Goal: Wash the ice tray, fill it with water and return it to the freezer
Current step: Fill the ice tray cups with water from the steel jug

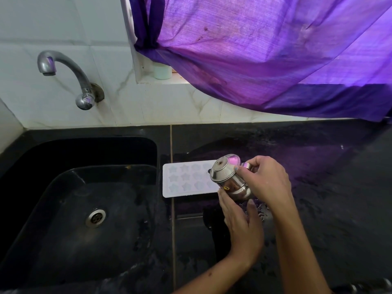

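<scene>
A white ice tray (186,180) with star-shaped cavities lies flat on the black counter just right of the sink. Over its right end I hold a small steel jug (228,177), tipped toward the tray with its mouth facing left. My right hand (265,179) grips the jug's handle. My left hand (241,219) rests with its fingers against the jug's lower side. The tray's right end is hidden behind the jug. I see no water stream.
A black sink (84,209) with a steel drain (95,217) fills the left. A chrome tap (70,77) sticks out of the tiled wall above it. A purple curtain (275,60) hangs over the counter's back. The wet black counter (328,187) stretches right.
</scene>
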Demonstrator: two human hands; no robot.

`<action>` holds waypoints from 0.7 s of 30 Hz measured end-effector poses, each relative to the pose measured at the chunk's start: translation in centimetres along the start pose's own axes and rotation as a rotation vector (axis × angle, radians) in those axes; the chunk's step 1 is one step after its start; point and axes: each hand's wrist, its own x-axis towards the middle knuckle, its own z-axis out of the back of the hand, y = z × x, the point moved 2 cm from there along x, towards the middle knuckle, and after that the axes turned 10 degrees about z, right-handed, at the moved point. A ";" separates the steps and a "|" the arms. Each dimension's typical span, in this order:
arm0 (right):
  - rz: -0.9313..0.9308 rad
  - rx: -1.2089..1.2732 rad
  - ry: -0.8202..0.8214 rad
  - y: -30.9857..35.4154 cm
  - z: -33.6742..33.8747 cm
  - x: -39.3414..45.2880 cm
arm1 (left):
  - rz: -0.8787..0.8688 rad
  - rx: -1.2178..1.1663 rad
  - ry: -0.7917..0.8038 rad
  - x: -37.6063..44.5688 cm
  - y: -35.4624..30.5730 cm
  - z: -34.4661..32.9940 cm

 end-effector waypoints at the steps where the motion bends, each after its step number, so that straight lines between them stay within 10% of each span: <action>1: 0.000 -0.002 0.000 0.0 0.0 0.0 | -0.002 0.000 0.001 0.0 0.0 0.0; 21: -0.058 0.245 -0.058 -0.8 0.7 0.3 | -0.080 0.027 -0.033 -0.1 0.0 0.6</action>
